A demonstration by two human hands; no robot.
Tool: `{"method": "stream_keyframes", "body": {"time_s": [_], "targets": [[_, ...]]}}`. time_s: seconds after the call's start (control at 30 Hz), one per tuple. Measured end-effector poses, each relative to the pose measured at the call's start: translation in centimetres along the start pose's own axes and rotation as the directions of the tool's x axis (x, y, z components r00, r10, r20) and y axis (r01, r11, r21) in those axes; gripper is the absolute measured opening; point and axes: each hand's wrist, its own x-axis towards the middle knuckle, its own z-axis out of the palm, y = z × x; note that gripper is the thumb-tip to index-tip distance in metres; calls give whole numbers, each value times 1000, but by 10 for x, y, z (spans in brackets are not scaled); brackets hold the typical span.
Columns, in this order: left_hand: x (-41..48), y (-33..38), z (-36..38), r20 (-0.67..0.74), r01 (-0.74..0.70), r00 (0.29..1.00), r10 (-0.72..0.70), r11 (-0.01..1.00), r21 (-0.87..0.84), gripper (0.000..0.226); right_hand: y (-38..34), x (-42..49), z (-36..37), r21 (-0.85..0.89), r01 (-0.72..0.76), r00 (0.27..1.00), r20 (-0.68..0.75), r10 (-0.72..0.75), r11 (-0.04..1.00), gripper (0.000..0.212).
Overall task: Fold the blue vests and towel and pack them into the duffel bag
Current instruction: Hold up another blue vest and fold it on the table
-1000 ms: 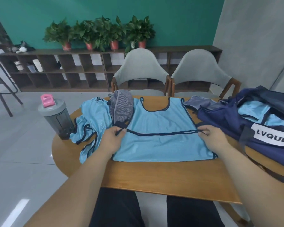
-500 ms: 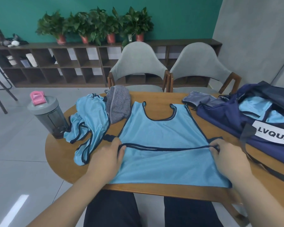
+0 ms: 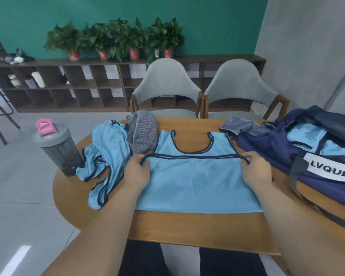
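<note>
A light blue vest [image 3: 195, 182] with dark trim lies on the round wooden table [image 3: 187, 230], its bottom half folded up over the top. My left hand [image 3: 136, 172] pinches the folded hem's left corner. My right hand [image 3: 256, 172] pinches the right corner. A crumpled pile of blue vests [image 3: 106, 154] lies to the left. A rolled grey striped towel [image 3: 142, 134] sits between that pile and the flat vest. The open navy duffel bag [image 3: 291, 152] marked LVQUE stands at the right with blue fabric inside.
A grey shaker bottle [image 3: 57, 150] with a pink cap stands at the table's left edge. Two grey chairs [image 3: 167, 90] face me across the table. A low shelf [image 3: 68, 86] with potted plants lines the green wall.
Both hands carried the vest's hem away from me, folding the bottom half further up toward the neckline. The view tilted so the table sits lower in frame.
</note>
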Motion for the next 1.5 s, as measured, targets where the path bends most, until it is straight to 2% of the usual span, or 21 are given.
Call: {"method": "stream_keyframes", "body": {"time_s": [0.13,0.2,0.33,0.43,0.53,0.63,0.73,0.9,1.13,1.27,1.33,1.5], "targets": [[-30,-10,0,-59,-199,977,206,975,101,10,10,-29,-7,-8,37,993,-109,-38,999,20],[-44,-16,-6,-72,-242,964,256,957,158,3,14,-43,-14,-14,34,995,-98,-35,999,15],[-62,-12,-23,-11,-304,945,327,889,342,12,14,-57,-30,-56,-36,999,-31,34,998,11],[-56,4,-29,4,-282,953,302,886,369,12,5,-51,-38,-59,-32,999,-30,30,998,12],[-36,22,-18,-31,-208,974,222,947,243,12,-8,-32,-31,-44,-29,999,-22,28,999,11],[-27,21,-1,6,-153,988,153,982,113,12,-10,-22,-17,-63,-56,998,17,57,996,11],[-34,6,2,37,-208,978,205,965,158,11,1,-27,-7,-172,-60,998,-17,58,983,12],[-47,-9,-1,17,-275,961,277,938,210,14,16,-42,-8,-210,23,992,-118,-48,977,12],[-52,-6,-10,-161,-125,979,128,992,26,20,12,-54,-18,-127,-20,988,-156,0,992,11],[-45,-9,-12,-146,-105,983,115,992,73,13,11,-55,-19,-174,-21,991,-136,-3,985,9],[-38,-9,-14,-88,-115,988,124,988,103,6,10,-53,-20,-200,-28,995,-95,9,979,10],[-18,0,-17,69,-170,985,157,942,289,9,12,-38,-24,-266,-27,999,20,34,964,15]]}}
